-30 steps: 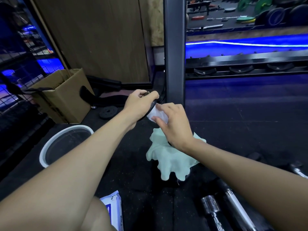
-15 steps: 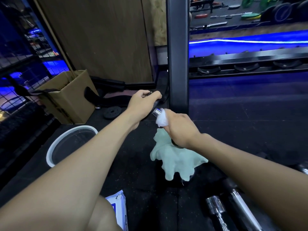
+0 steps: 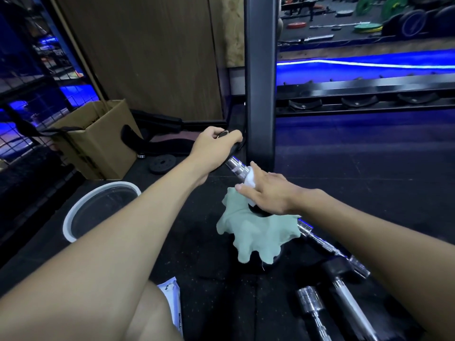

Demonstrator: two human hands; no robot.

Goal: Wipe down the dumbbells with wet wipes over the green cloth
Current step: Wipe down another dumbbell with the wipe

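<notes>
While the left hand (image 3: 211, 143) steadies the dumbbell (image 3: 237, 168), the right hand (image 3: 268, 193) presses a wet wipe (image 3: 250, 179) on it.

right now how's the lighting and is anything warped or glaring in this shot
Head view: dim overall, with a bright blue light strip blown out at upper right and tinting the floor; glare glints on the chrome dumbbell handle between the left hand and the right hand holding the white wipe; wide-angle bowing bends the black upright post and enlarges both forearms.
</notes>
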